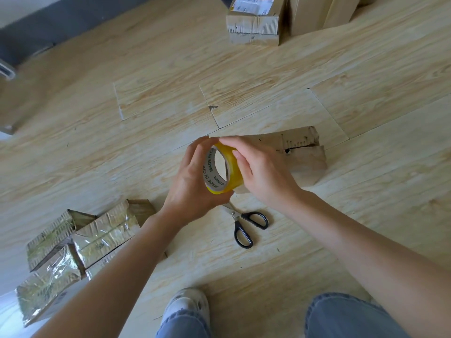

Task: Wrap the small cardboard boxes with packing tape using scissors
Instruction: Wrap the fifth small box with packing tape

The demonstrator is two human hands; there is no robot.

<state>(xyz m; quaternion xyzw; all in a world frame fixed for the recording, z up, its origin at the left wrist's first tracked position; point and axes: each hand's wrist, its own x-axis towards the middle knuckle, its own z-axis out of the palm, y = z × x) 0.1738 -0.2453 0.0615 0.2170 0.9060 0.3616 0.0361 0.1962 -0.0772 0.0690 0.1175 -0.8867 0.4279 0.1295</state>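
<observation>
- Partly done, by the look of things: at the left, a cluster of small brown cardboard boxes [73, 245] already sheathed in shiny, wrinkled clear tape.
- Not yet wrapped: a bare brown cardboard box [305, 162] lying on the pale wood-grain floor [146, 93] just behind both hands, end flaps gaping, no tape visible on it.
- Farther off, at the top edge: more plain cardboard boxes [253, 23], the nearest bearing a white shipping label, probably waiting too.
- Held above the floor in front of the bare box: a roll of yellowish transparent packing tape [223, 170] with a white core printed "MADE IN CHINA"; no loose strip drawn off, as far as can be seen.
- Left hand [192, 181]: wrapped round the roll's left side, fingers curled over the top rim, thumb tucked under the bottom edge.
- Right hand [261, 172]: arched over the roll from the right, fingers bent onto the outer band, fingertips pressing near the top; likely feeling for the tape's free end.
- Black-handled steel scissors [244, 223]: flat on the floor just below the hands, blades closed and pointing toward the roll, touched by neither hand.
- Both forearms bare, reaching in from the 2 lower corners and meeting at the roll.
- Left to do, judging from this: finding the tape end, winding the bare box, cutting with the scissors, then the far boxes.
</observation>
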